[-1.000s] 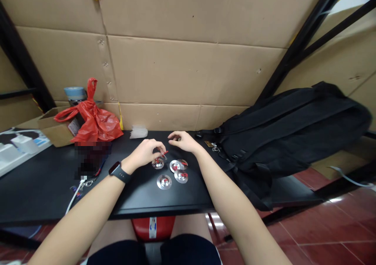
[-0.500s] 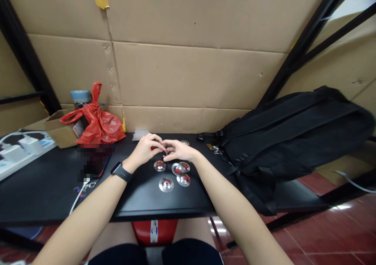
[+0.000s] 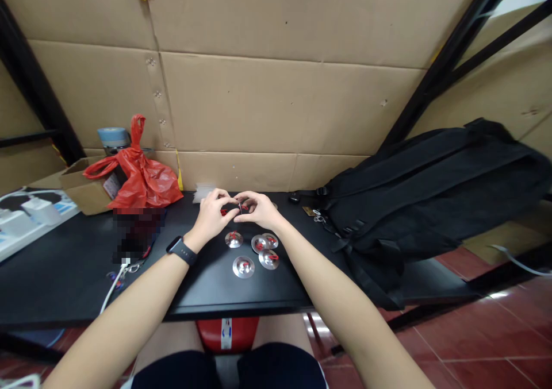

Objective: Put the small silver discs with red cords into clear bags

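Observation:
Between my fingertips, above the black table (image 3: 207, 294), a small metal finger cymbal (image 3: 240, 207) shows edge-on. My left hand (image 3: 212, 214), wearing a dark watch, pinches it from the left. From the right, my right hand (image 3: 262, 212) grips it with thumb and fingers. Red loops show by both hands; whether one or two cymbals are held I cannot tell. Nearer me lie several silver cymbals with red loops: a single cymbal (image 3: 234, 239), a front cymbal (image 3: 244, 267), and an overlapping cluster (image 3: 269, 258) on the right. Part of another disc peeks out behind my right hand.
A black backpack (image 3: 431, 193) fills the right side. At the left are a red plastic bag (image 3: 146, 182), a cardboard box (image 3: 84, 191), a white power strip (image 3: 64, 211) and a cable (image 3: 112, 291). A clear plastic packet (image 3: 203, 192) lies by the cardboard wall (image 3: 259, 107).
My hands have turned what they hold, so the cymbal's thin edge now shows between them. My fingers are a little more spread around it. The cymbals on the table stay put.

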Demonstrator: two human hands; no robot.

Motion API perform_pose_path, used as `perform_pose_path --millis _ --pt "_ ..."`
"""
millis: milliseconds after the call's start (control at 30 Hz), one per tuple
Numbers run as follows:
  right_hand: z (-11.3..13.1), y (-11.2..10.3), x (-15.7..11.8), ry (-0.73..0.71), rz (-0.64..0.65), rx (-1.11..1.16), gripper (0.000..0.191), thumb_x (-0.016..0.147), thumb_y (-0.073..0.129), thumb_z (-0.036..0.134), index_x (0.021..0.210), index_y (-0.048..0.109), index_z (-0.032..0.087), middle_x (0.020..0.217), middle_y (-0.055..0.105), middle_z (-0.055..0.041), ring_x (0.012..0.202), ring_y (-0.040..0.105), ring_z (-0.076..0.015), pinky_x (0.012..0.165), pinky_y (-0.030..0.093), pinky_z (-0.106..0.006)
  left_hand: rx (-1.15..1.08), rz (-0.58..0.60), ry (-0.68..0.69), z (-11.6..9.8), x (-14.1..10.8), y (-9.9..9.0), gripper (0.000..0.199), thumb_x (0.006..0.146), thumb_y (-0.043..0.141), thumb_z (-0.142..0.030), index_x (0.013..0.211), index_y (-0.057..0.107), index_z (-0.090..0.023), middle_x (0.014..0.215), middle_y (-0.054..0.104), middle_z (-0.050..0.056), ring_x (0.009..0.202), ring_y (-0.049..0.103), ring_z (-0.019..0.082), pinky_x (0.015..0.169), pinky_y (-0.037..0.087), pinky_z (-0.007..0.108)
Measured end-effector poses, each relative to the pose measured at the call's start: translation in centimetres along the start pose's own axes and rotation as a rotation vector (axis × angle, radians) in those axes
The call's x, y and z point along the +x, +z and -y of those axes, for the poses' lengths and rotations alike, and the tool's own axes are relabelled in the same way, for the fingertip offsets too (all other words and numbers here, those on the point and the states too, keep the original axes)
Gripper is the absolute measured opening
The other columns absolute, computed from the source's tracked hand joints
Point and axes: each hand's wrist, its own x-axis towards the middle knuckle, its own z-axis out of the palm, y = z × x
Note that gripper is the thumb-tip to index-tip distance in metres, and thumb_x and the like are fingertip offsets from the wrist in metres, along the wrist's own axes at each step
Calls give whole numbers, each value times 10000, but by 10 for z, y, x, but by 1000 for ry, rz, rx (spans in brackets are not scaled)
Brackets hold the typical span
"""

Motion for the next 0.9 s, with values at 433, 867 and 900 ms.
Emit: perform_pose_path --millis 433,867,900 --pt "3 1 2 -22 -109 22 567 557 910 342 1054 667 216 1051 717 -61 913 701 -220 807 547 -346 60 -32 -42 11 5 -11 90 843 713 -328 873 766 -262 1030 608 33 1018 566 211 931 410 373" --pt "-55 -57 -5 218 -143 -541 349 619 846 260 927 689 206 910 724 -44 825 649 -208 809 496 -356 255 194 -109 53 0 -11 133 841 688 -382 843 795 -304 1023 648 53 974 575 243 841 388 353" --pt "-59 -59 -7 263 -144 -546 355 628 842 255 944 687 213 919 729 -41 838 655 -209 815 495 -357 248 194 -107 54 -1 -10 129 837 689 -373 833 794 -298 1016 652 57 968 581 246 838 394 354"
